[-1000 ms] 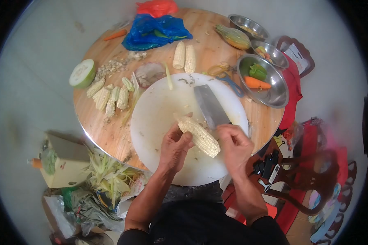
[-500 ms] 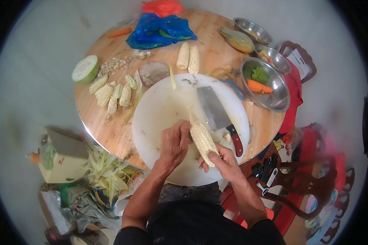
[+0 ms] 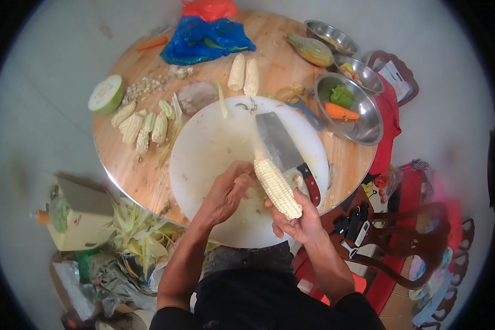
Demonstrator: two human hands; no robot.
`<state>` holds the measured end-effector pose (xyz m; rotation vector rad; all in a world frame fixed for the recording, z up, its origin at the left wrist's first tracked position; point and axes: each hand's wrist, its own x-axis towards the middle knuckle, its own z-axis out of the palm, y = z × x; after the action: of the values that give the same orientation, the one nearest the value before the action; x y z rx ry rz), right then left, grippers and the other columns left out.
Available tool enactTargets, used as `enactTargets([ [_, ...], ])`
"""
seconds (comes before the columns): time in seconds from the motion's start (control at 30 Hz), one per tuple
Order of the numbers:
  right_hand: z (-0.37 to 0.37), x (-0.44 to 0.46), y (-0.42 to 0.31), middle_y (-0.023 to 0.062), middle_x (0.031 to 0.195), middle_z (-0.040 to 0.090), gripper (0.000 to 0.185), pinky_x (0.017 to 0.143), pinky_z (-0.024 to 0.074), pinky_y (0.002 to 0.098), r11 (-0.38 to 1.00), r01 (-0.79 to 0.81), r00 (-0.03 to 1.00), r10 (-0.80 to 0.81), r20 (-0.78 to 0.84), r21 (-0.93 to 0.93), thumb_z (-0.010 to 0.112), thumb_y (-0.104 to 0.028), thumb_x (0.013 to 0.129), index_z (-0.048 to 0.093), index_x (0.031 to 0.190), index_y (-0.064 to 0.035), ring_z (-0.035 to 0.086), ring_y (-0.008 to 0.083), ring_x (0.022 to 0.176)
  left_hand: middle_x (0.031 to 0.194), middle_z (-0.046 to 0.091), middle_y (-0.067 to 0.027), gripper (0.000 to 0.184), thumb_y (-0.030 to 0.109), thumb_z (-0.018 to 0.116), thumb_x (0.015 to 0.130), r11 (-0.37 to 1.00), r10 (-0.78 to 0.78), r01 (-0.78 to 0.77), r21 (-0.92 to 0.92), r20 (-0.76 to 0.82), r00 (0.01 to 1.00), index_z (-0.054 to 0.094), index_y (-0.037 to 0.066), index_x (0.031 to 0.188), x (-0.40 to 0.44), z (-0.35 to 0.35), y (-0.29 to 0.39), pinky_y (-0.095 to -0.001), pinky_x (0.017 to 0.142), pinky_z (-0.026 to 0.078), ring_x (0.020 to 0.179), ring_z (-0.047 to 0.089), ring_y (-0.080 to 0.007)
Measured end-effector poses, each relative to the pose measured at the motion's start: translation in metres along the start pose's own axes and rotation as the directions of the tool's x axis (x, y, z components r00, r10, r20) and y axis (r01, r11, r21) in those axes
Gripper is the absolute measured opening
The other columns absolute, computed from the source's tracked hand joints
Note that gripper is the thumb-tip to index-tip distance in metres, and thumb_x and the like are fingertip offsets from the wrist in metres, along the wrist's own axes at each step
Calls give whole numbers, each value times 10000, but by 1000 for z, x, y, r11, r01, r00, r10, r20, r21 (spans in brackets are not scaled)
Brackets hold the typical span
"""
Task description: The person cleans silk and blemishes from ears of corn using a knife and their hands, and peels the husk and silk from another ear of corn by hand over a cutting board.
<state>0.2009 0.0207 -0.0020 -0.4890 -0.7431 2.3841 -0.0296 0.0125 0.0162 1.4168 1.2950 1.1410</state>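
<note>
A pale, husked corn cob [image 3: 278, 190] is held above the round white cutting board [image 3: 203, 148], its thin end pointing away from me. My right hand [image 3: 300, 220] grips its thick lower end. Close to the cob's upper left side, my left hand [image 3: 230, 190] has its fingers drawn together; they are slightly blurred, and anything in them is too small to make out. A cleaver [image 3: 280, 144] with a dark red handle lies on the board's right side, beyond the cob. A small pale piece [image 3: 298, 180] lies beside its handle.
Shorter cobs [image 3: 132, 129] lie left of the board, two whole cobs [image 3: 236, 74] behind it. Steel bowls [image 3: 371, 110] with vegetables stand at right, near blue-handled scissors [image 3: 308, 113]. A cut melon [image 3: 105, 93] sits at the left edge. Husks [image 3: 143, 236] are heaped below the table.
My left hand has come away from the cob's side, slightly down and left. The cob remains in my right hand, moved a little right. The whole view has shifted slightly.
</note>
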Motion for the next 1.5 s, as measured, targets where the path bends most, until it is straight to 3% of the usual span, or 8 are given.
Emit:
enactTargets([
  [0.07, 1, 1, 2, 67, 745, 606, 700, 577, 533, 355, 999, -36, 999, 36, 4, -2, 341, -567, 1066, 550, 1330, 46, 441, 111, 441, 1114, 696, -111, 384, 287, 625, 1024, 828, 2, 61, -558, 112, 994, 588, -20, 1251, 3, 11, 4, -363, 879, 520, 1004, 656, -211],
  [0.27, 21, 7, 10, -8, 698, 508, 816, 534, 522, 309, 984, 133, 990, -126, -69, 114, 395, -706, 1002, 560, 1297, 36, 395, 61, 435, 1276, 666, -153, 443, 160, 628, 954, 729, -167, 147, -668, 35, 985, 540, -18, 1351, 13, 16, 3, -380, 984, 518, 1139, 650, -240],
  [0.67, 17, 0, 0, 8, 653, 532, 183, 667, 515, 289, 951, 289, 939, -304, -162, -110, 596, -149, 1030, 659, 948, 3, 443, 67, 511, 1339, 622, -183, 499, 144, 667, 953, 669, -151, -62, -741, -217, 964, 490, -23, 1389, 8, -1, -11, -441, 1029, 504, 1198, 630, -311],
  [0.77, -6, -12, -36, 43, 673, 594, 162, 710, 541, 310, 732, 305, 812, -534, -235, -610, 623, -146, 1022, 681, 998, 3, 566, 113, 565, 1263, 637, -193, 497, 327, 549, 1034, 613, -107, -54, -788, -150, 983, 498, -28, 1378, 7, -40, -18, -448, 971, 528, 1093, 655, -305],
  [0.87, -5, -7, -59, 80, 702, 640, 190, 782, 545, 359, 491, -126, 709, -564, -424, -862, 683, -166, 978, 689, 1056, 7, 659, 218, 662, 1194, 650, -175, 454, 309, 499, 1056, 684, -209, 107, -721, -54, 976, 499, -26, 1362, 0, -60, -1, -407, 910, 546, 1020, 657, -261],
  [0.93, -11, -1, -65, 131, 787, 700, 285, 824, 542, 403, -385, -358, 605, -790, 102, -851, 756, -193, 901, 690, 1086, 13, 700, 323, 763, 1141, 661, -129, 402, 252, 506, 1065, 689, -313, 271, -672, 60, 948, 518, -20, 1360, -2, -65, 6, -336, 870, 537, 993, 648, -200],
  [1.13, -28, 12, -90, 180, 914, 740, 402, 799, 559, 422, -80, -397, 793, -531, -298, -914, 798, -237, 836, 693, 1125, 22, 724, 335, 862, 1195, 656, -90, 577, 206, 736, 931, 903, -305, 335, -268, 149, 941, 525, -15, 1420, -22, -67, 20, -322, 930, 497, 1056, 627, -172],
  [1.5, -19, 36, -112, 196, 926, 730, 378, 809, 539, 440, -273, -463, 852, -398, -339, -843, 765, -286, 795, 696, 1016, 13, 707, 378, 905, 1165, 684, -164, 505, 126, 834, 793, 913, -152, 193, 359, -139, 979, 625, 15, 1238, -48, -51, 26, -403, 925, 530, 1057, 665, -305],
])
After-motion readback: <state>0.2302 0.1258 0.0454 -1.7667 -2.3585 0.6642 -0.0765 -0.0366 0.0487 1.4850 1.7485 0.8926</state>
